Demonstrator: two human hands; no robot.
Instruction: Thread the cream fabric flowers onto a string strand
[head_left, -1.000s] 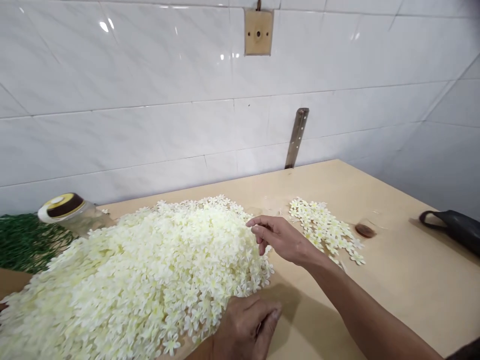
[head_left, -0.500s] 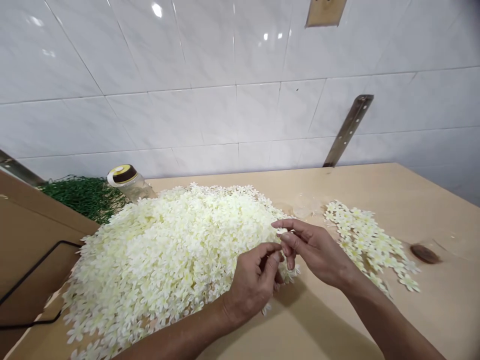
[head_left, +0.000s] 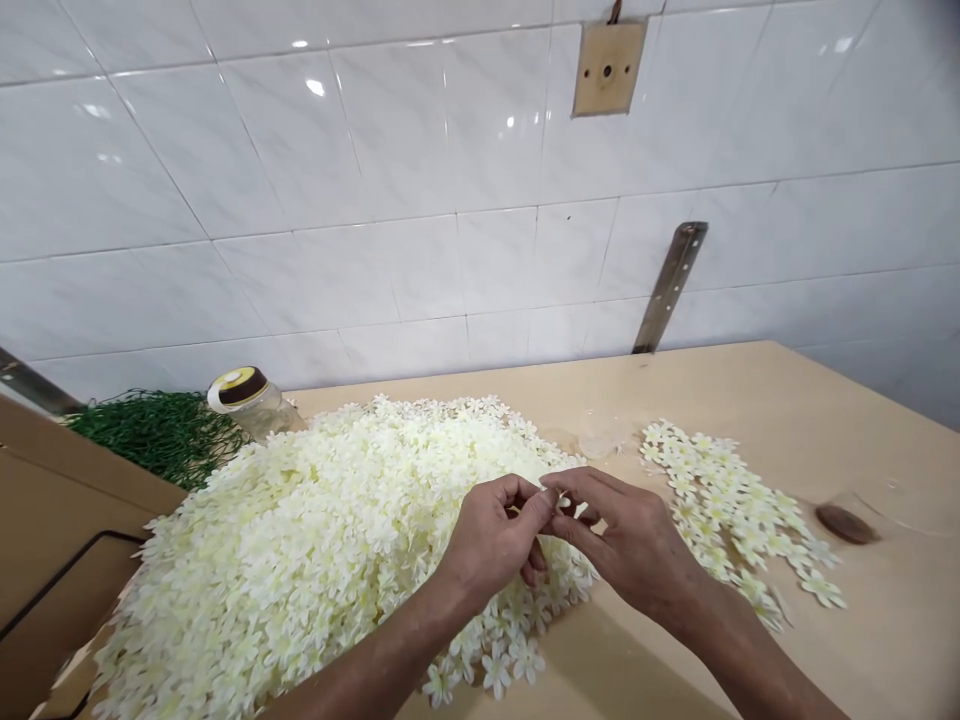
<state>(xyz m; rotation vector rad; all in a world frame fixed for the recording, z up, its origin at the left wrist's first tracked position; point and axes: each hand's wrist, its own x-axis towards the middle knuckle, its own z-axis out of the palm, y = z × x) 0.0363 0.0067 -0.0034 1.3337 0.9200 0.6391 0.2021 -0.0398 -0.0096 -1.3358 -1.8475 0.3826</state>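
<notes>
A large heap of white and pale yellow artificial flowers (head_left: 322,540) covers the left and middle of the table. My left hand (head_left: 499,540) is closed in a pinch over the heap's right edge, its fingertips meeting those of my other hand. What sits in that pinch is hidden by the fingers. My right hand (head_left: 630,535) is closed too, with a bit of a white artificial flower (head_left: 562,502) showing between its thumb and fingers. To the right lies a smaller, flatter group of the same flowers (head_left: 735,510).
At the back left stands a clear bottle with a brown and yellow lid (head_left: 244,388), beside tangled green stems (head_left: 154,435). A cardboard box (head_left: 67,500) borders the left. A clear plastic piece (head_left: 600,432) and a dark oval object (head_left: 847,523) rest on the table (head_left: 750,385). Behind is a tiled wall.
My hands have come together, the right fingertips now meeting the left ones. The view has tilted up, showing more of the wall. Loose flowers at the heap's front edge have come into sight.
</notes>
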